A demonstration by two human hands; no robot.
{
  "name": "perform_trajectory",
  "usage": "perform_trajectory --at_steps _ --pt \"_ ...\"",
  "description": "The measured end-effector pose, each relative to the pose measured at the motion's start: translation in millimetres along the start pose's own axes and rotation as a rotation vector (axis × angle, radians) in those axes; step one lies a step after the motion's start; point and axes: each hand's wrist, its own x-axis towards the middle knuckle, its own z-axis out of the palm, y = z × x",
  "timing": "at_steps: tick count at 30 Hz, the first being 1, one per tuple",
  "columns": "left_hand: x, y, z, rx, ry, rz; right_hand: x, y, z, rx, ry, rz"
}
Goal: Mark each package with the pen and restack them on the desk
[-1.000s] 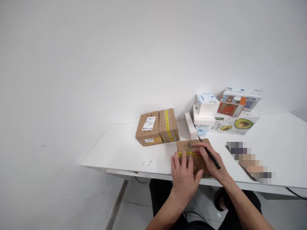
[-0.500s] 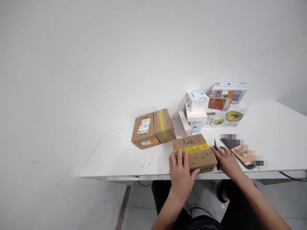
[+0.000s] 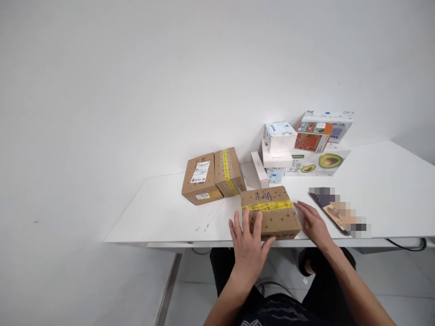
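At the left of the white surface (image 3: 163,208), the labelled box (image 3: 200,174) sits beside the taped box (image 3: 231,170), both near the wall (image 3: 136,90). The left grip (image 3: 248,246) lies released on the near box (image 3: 275,222), fingers spread over its left part and thumb at its near edge, steadying rather than clasping it. That box is at the front of the surface, flat, yellow tape (image 3: 272,206) across its top and handwritten lettering (image 3: 263,196) beyond the tape. Behind stand the slim box (image 3: 260,170) and, right of it, the white cube (image 3: 280,138) on a stack. The right grip (image 3: 316,226) is at the box's right side, fingertips by its edge; contact, and whether it grasps anything, I cannot tell. A second ago it was over the top with a pen; now the lettering is uncovered and the pen is out of sight, so the writing looks done. Farther right are the orange box (image 3: 313,138), the avocado box (image 3: 316,163) and the phone (image 3: 335,213).
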Motion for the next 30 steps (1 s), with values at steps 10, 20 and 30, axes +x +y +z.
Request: perform_trajectory --at_steps 10,20,30 --pt "-3.9 4.9 5.7 -0.151 0.064 -0.001 -24.3 13.0 -60.5 -0.075 0.465 0.374" --pt "-21.6 -18.5 16.8 -0.657 0.07 -0.386 -27.8 -62.1 -37.2 0.683 0.071 0.426" --pt "-24.1 -21.8 -12.6 -0.611 0.179 -0.306 -35.3 -111.0 -19.2 1.094 -0.186 0.508"
